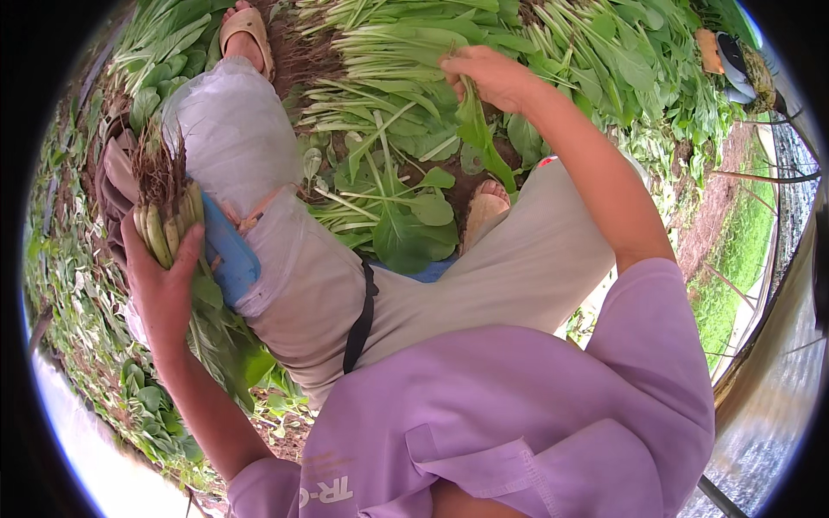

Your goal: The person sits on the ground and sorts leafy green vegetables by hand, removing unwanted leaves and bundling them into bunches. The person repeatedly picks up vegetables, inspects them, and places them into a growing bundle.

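My left hand grips a bunch of leafy greens beside my left knee. Its brown roots point away from me, and the leaves hang below my wrist. Against my left leg lies a flat blue object, partly hidden by the bunch. Out over the pile, my right hand pinches a single leafy green, whose leaf droops toward my right foot. Under and beyond that hand lie rows of cut or pulled greens with pale stems. Loose broad leaves rest between my legs.
Sandals cover my feet, the left one among the greens. Clear plastic film wraps my left leg. More greens are heaped at the upper right, near a dark and pale-blue object. Thin poles stand at the right edge.
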Available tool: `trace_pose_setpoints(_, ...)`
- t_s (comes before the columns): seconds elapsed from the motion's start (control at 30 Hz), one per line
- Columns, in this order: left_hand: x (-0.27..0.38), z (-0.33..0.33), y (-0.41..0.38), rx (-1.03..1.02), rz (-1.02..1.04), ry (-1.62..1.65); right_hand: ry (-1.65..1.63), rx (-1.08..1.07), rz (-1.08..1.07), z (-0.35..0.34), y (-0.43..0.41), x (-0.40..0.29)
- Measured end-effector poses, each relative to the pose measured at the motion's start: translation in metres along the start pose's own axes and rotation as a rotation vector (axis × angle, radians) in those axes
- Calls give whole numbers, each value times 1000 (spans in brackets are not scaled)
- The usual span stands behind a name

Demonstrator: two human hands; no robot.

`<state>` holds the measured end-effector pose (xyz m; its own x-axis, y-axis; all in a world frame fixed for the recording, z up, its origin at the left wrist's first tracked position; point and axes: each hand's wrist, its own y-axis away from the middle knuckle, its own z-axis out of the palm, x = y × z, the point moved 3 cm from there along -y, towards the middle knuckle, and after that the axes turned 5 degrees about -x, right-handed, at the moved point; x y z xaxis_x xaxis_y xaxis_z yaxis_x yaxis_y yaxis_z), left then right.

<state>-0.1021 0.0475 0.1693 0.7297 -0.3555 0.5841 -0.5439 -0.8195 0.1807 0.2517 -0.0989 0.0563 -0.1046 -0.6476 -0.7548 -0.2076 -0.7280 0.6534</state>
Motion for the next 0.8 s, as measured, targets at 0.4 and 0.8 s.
trace_pose_setpoints(0.4, 6, -5, 4, -36, 62, 80, -764, -557, -165, 203, 64, -90)
trace_pose_setpoints(0.8, 2, -6, 1, -90, 91, 190, -275, -378, -339, 230, 55, -81)
